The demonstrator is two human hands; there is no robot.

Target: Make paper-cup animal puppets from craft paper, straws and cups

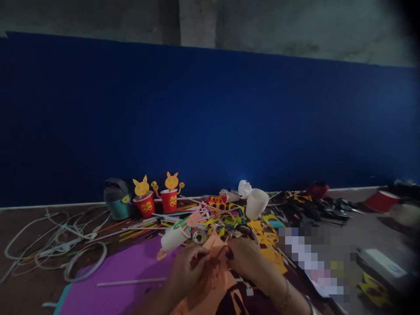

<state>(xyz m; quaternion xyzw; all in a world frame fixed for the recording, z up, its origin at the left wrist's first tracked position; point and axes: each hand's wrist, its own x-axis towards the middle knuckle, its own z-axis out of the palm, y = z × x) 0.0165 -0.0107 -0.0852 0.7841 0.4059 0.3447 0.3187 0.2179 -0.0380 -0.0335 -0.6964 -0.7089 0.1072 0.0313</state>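
Note:
My left hand (pixel 189 267) is held above a sheet of orange paper (pixel 193 302), thumb and fingertips pinched together. Whatever lies between them is too small to make out. Facing it, my right hand (pixel 244 260) has its fingers curled closed close to the paper's upper part, and its fingertips are partly hidden. Just beyond my left hand, a white paper cup (pixel 175 237) lies tilted with pink and green paper pieces at its mouth. A roll of tape (pixel 199 236) is beside that cup. Purple paper (pixel 131 267) spreads to the left, with a pale stick (pixel 131 282) on it.
Two red cups (pixel 144 205) with yellow cat-face cutouts stand at the back near a teal-and-grey container (pixel 117 199). White cables (pixel 62 236) tangle at left. An upright white cup (pixel 257 204), yellow paper scraps (pixel 267 236) and dark tools (pixel 321 210) lie rightward. A blue wall panel (pixel 210 122) rises behind.

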